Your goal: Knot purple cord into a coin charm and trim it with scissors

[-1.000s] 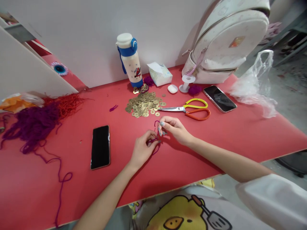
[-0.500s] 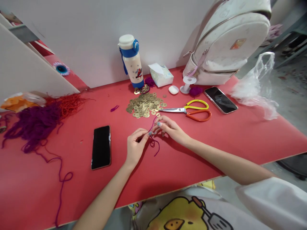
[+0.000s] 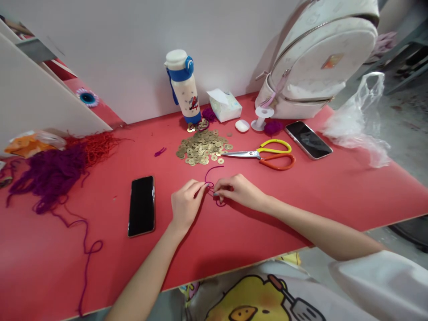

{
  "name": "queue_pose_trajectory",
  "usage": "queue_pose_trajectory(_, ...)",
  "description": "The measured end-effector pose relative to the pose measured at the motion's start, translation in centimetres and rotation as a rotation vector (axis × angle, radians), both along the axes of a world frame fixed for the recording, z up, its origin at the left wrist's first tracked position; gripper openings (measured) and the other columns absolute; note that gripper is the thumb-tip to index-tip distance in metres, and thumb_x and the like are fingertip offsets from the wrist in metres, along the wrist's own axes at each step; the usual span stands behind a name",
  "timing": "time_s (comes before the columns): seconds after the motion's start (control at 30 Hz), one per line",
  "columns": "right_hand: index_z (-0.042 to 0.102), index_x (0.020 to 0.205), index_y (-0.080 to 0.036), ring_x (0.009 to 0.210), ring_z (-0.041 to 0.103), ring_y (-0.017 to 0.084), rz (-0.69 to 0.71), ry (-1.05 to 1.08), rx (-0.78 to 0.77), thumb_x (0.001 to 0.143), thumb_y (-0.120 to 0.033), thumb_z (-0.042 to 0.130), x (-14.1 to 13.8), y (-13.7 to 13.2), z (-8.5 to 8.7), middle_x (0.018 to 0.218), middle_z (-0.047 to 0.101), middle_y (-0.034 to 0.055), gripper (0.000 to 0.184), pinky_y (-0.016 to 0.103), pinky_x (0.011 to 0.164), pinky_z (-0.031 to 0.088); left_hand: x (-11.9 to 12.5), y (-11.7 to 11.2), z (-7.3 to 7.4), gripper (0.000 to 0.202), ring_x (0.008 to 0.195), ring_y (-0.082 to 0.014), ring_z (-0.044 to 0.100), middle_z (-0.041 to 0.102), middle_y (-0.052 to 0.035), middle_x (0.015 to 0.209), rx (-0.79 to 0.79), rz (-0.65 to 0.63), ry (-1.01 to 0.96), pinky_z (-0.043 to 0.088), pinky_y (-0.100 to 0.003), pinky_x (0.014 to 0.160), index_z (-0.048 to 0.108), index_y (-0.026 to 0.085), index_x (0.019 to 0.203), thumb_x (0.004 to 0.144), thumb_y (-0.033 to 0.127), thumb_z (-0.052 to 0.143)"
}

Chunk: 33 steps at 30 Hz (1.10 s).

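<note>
Over the red table (image 3: 254, 236), a short purple cord (image 3: 207, 173) runs between my two hands. My left hand (image 3: 187, 203) pinches it between thumb and forefinger, beside a small loop. Close by on the right, my right hand (image 3: 238, 191) pinches the same cord, with a curl of it hanging below the fingertips. One free end of the cord points up toward a pile of brass coins with holes (image 3: 202, 146). Scissors (image 3: 247, 154) with yellow and orange handles lie right of the coins.
A phone (image 3: 141, 206) lies left of my hands, another phone (image 3: 308, 139) at the right. Purple yarn (image 3: 53, 171) and red yarn (image 3: 96, 149) are heaped at the left. Behind the coins stand a bottle (image 3: 183, 91), a tissue pack (image 3: 227, 107), a spool (image 3: 262, 119) and a backpack (image 3: 317, 67).
My right hand has turned and moved slightly down, now pinching the cord lower. The cord's upper end has come free of the right fingers, and a small loop shows at the left fingertips.
</note>
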State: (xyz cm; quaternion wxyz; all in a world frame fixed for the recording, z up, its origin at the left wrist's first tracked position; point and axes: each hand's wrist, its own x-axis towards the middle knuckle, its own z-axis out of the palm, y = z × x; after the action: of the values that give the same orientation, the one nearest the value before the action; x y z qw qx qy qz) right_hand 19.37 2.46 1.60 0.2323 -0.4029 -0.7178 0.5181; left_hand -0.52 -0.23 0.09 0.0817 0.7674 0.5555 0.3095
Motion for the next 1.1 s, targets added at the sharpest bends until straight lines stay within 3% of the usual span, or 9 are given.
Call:
queue_pose_trajectory(0.1, 0.069, 0.089, -0.018, 0.073, 0.068, 0.015, 0.016, 0.040, 0.140, 0.093, -0.019, 0.057, 0.1, 0.0, 0.2, 0.080, 0.073, 0.0030, 0.012, 0.028, 0.075, 0.051, -0.1, 0.0, 0.2, 0.024, 0.063, -0.0124, 0.062, 0.071, -0.0019, 0.074, 0.058, -0.092, 0.140, 0.036, -0.024, 0.055, 0.074, 0.019, 0.087, 0.097, 0.030, 0.055)
queue_pose_trajectory(0.2, 0.069, 0.089, -0.019, 0.084, 0.065, 0.018, -0.012, 0.114, 0.325, 0.092, -0.020, 0.058, 0.1, 0.1, -0.1, 0.088, 0.072, 0.0051, 0.011, 0.031, 0.079, 0.050, -0.2, 0.0, 0.4, 0.027, 0.063, -0.0130, 0.063, 0.070, -0.0030, 0.073, 0.127, -0.294, 0.169, 0.037, -0.024, 0.055, 0.073, 0.019, 0.084, 0.098, 0.026, 0.051)
queue_pose_trajectory(0.3, 0.068, 0.085, -0.020, 0.077, 0.062, 0.017, -0.060, 0.165, 0.320, 0.092, -0.022, 0.059, 0.0, 0.2, -0.5, 0.083, 0.069, 0.0039, 0.012, 0.030, 0.074, 0.048, -0.4, 0.0, 0.6, 0.023, 0.067, -0.0136, 0.065, 0.072, -0.0043, 0.077, 0.176, -0.421, 0.083, 0.041, -0.023, 0.060, 0.072, 0.020, 0.087, 0.098, 0.027, 0.052)
queue_pose_trajectory(0.4, 0.067, 0.083, -0.019, 0.071, 0.060, 0.015, -0.097, 0.166, 0.213, 0.091, -0.021, 0.060, -0.1, 0.2, -0.9, 0.079, 0.068, 0.0019, 0.011, 0.027, 0.069, 0.047, -0.4, -0.1, 0.6, 0.022, 0.067, -0.0143, 0.065, 0.072, -0.0049, 0.075, 0.170, -0.392, 0.000, 0.044, -0.024, 0.063, 0.070, 0.020, 0.089, 0.098, 0.026, 0.051)
queue_pose_trajectory(0.53, 0.068, 0.085, -0.018, 0.070, 0.062, 0.014, -0.037, 0.176, 0.116, 0.092, -0.021, 0.059, -0.3, -0.1, -1.1, 0.077, 0.069, 0.0011, 0.011, 0.025, 0.069, 0.047, -0.4, -0.5, 0.6, 0.027, 0.065, -0.0143, 0.063, 0.070, -0.0052, 0.073, 0.130, -0.265, -0.122, 0.045, -0.024, 0.062, 0.069, 0.019, 0.086, 0.098, 0.024, 0.046)
queue_pose_trajectory(0.77, 0.067, 0.086, -0.020, 0.071, 0.060, 0.014, -0.019, 0.112, 0.179, 0.087, -0.023, 0.067, -0.4, -0.2, -1.2, 0.080, 0.068, 0.0011, 0.003, 0.025, 0.067, 0.043, 0.5, -0.8, 1.3, 0.016, 0.071, -0.0150, 0.063, 0.069, -0.0037, 0.078, 0.001, -0.056, -0.455, 0.049, -0.025, 0.066, 0.075, 0.020, 0.083, 0.091, 0.026, 0.062)
queue_pose_trajectory(0.9, 0.057, 0.088, -0.020, 0.072, 0.053, 0.014, -0.084, 0.187, 0.195, 0.082, -0.036, 0.072, -0.2, -0.1, -0.8, 0.083, 0.061, 0.0009, 0.023, 0.026, 0.067, 0.042, 0.8, -0.5, 1.2, 0.014, 0.072, -0.0144, 0.062, 0.067, -0.0032, 0.079, -0.109, -0.122, -0.514, 0.050, -0.025, 0.066, 0.077, 0.020, 0.080, 0.088, 0.024, 0.066)
queue_pose_trajectory(1.03, 0.045, 0.069, -0.020, 0.059, 0.040, 0.012, -0.112, 0.273, 0.125, 0.098, -0.052, 0.041, -0.1, -0.1, -0.1, 0.064, 0.046, -0.0023, 0.043, 0.026, 0.059, 0.035, 0.8, -0.5, 1.1, 0.014, 0.074, -0.0153, 0.063, 0.069, -0.0068, 0.092, -0.109, -0.192, -0.563, 0.051, -0.028, 0.066, 0.078, 0.021, 0.076, 0.086, 0.026, 0.069)
queue_pose_trajectory(1.1, 0.039, 0.063, -0.021, 0.055, 0.033, 0.011, -0.155, 0.285, 0.053, 0.097, -0.059, 0.038, -0.1, 0.1, 0.0, 0.058, 0.038, -0.0038, 0.051, 0.026, 0.055, 0.030, 0.7, -0.7, 1.2, 0.012, 0.074, -0.0155, 0.064, 0.071, -0.0088, 0.102, -0.094, -0.222, -0.595, 0.051, -0.029, 0.065, 0.079, 0.022, 0.076, 0.084, 0.026, 0.071)
